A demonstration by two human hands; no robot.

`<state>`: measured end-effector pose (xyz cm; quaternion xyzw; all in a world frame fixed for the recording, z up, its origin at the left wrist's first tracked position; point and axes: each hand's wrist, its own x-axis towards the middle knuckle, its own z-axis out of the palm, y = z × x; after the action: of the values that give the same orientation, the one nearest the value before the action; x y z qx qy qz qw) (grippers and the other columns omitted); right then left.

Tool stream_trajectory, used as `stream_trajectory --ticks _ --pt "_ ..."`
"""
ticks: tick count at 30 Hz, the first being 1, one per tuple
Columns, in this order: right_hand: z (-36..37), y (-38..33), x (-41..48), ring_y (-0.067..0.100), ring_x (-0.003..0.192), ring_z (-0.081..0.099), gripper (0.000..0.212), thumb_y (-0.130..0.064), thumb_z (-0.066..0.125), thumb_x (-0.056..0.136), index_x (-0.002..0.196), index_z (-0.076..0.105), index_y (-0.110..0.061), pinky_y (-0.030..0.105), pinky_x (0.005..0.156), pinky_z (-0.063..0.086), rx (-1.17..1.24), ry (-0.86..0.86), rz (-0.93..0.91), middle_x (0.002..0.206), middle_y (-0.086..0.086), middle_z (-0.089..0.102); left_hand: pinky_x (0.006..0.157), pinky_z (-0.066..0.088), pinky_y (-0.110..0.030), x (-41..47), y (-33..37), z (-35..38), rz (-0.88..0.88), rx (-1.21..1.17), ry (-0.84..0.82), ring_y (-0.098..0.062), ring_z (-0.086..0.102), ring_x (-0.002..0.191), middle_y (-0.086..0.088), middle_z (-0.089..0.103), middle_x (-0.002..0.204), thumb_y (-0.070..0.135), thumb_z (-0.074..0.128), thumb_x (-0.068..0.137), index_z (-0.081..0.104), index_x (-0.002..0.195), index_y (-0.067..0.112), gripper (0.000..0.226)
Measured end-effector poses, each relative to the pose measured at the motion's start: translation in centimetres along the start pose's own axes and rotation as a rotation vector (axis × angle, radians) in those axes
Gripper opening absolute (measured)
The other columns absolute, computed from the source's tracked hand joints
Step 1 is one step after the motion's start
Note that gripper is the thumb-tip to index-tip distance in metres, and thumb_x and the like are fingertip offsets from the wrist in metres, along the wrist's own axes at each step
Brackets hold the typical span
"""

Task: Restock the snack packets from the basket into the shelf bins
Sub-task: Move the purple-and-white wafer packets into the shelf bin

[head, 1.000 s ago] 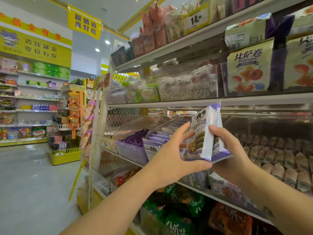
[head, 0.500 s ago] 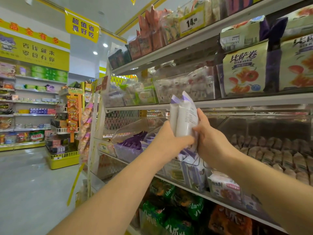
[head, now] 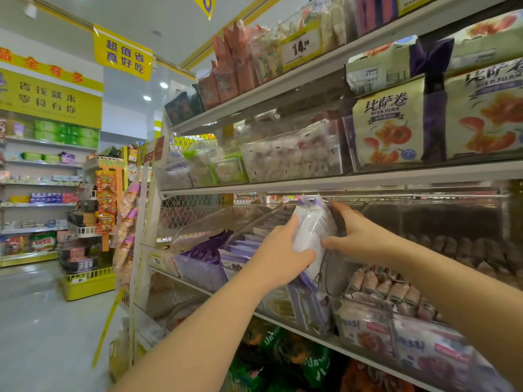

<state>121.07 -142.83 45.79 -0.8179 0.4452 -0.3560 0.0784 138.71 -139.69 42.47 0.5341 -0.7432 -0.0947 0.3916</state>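
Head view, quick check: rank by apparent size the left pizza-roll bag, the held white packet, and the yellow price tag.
Largest: left pizza-roll bag.
Then: white packet, partly covered and nearer the camera.
Smallest: yellow price tag.

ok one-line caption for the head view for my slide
Restocking: left hand and right hand hold a white-and-purple plastic snack packet over a clear plastic shelf bin of similar packets.

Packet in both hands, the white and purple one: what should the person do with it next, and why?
Probably lower the packet into the clear bin right under it. Both the left hand and right hand hold it above a row of matching purple-edged packets, so it likely belongs there.
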Motion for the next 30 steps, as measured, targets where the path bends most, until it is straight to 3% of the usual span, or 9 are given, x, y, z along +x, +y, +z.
stream_trajectory --ticks 3,6,10,12,15,18,22,26,30 --pt "0.0 0.2 0.6 0.002 0.096 0.053 0.071 -0.015 0.061 0.089 0.149 0.025 -0.019 0.000 0.068 0.038 0.107 -0.026 0.033 0.123 -0.013 0.052 0.060 0.043 -0.019 1.0 1.2 -1.0 -0.007 0.154 -0.077 -0.002 0.058 0.082 0.005 0.058 0.121 0.040 0.058 0.081 0.011 0.152 0.033 0.085" --pt "-0.2 0.5 1.3 0.009 0.106 0.047 0.063 -0.017 0.055 0.092 0.148 0.027 -0.022 0.016 0.085 0.037 0.084 -0.028 0.048 0.136 -0.001 0.050 0.053 0.041 -0.018 1.9 2.2 -2.2 0.003 0.261 -0.132 -0.002 0.055 0.070 0.015 0.060 0.095 0.038 0.058 0.081 0.015 0.153 0.029 0.084" --pt "-1.0 1.0 1.8 0.019 0.124 0.048 0.060 -0.024 0.053 0.093 0.148 0.029 -0.024 0.025 0.095 0.036 -0.024 -0.049 0.081 0.145 0.003 0.045 0.077 0.051 -0.030 2.2 2.2 -1.6 0.030 0.259 -0.154 -0.017 0.060 0.096 -0.002 0.058 0.123 0.034 0.061 0.080 0.011 0.153 0.028 0.089" --pt "-1.5 1.3 1.9 0.020 0.127 0.047 0.057 -0.031 0.053 0.094 0.147 0.031 -0.024 0.028 0.102 0.038 -0.105 -0.105 0.082 0.146 0.002 0.045 0.074 0.046 -0.029 2.2 1.9 -1.0 0.068 0.277 -0.136 -0.025 0.055 0.108 -0.008 0.051 0.131 0.031 0.063 0.080 0.012 0.152 0.030 0.089" --pt "-2.6 1.8 2.0 0.019 0.133 0.042 0.058 -0.043 0.049 0.096 0.147 0.033 -0.021 0.027 0.106 0.033 -0.270 -0.181 0.111 0.150 0.003 0.039 0.062 0.039 -0.018 2.8 1.7 -1.3 0.051 0.112 -0.023 -0.007 0.059 0.098 0.004 0.044 0.144 0.029 0.062 0.080 0.021 0.150 0.037 0.082" --pt "-3.4 2.1 2.3 0.018 0.134 0.041 0.057 -0.049 0.043 0.097 0.144 0.038 -0.016 0.025 0.105 0.033 -0.387 -0.241 0.127 0.149 0.004 0.040 0.042 0.035 -0.011 4.2 2.1 -2.0 -0.008 -0.010 -0.018 0.007 0.049 0.046 0.012 0.065 0.099 0.024 0.063 0.080 0.036 0.146 0.032 0.072" --pt "-3.9 2.6 2.6 0.019 0.132 0.043 0.058 -0.048 0.049 0.094 0.142 0.041 -0.017 0.028 0.108 0.035 -0.477 -0.281 0.114 0.147 0.003 0.043 0.043 0.034 -0.011 6.4 3.8 -3.2 -0.008 0.101 -0.146 0.002 0.044 0.044 0.015 0.056 0.059 0.023 0.064 0.078 0.056 0.132 0.026 0.054" --pt "-4.6 3.2 2.4 0.018 0.119 0.051 0.053 -0.049 0.057 0.089 0.135 0.046 -0.026 0.033 0.103 0.042 -0.573 -0.323 0.070 0.136 -0.002 0.052 0.067 0.043 -0.018 7.4 4.4 -5.4 -0.008 0.245 -0.275 -0.005 0.054 0.077 0.012 0.061 0.090 0.033 0.063 0.078 0.049 0.135 0.040 0.060" --pt "-4.3 3.6 2.3 0.016 0.115 0.052 0.060 -0.054 0.060 0.083 0.135 0.042 -0.031 0.033 0.100 0.044 -0.579 -0.305 0.076 0.132 -0.005 0.052 0.103 0.044 -0.039 7.8 2.7 -5.9 -0.034 0.034 -0.372 -0.013 0.056 0.114 0.009 0.058 0.127 0.031 0.066 0.067 0.048 0.136 0.043 0.072"
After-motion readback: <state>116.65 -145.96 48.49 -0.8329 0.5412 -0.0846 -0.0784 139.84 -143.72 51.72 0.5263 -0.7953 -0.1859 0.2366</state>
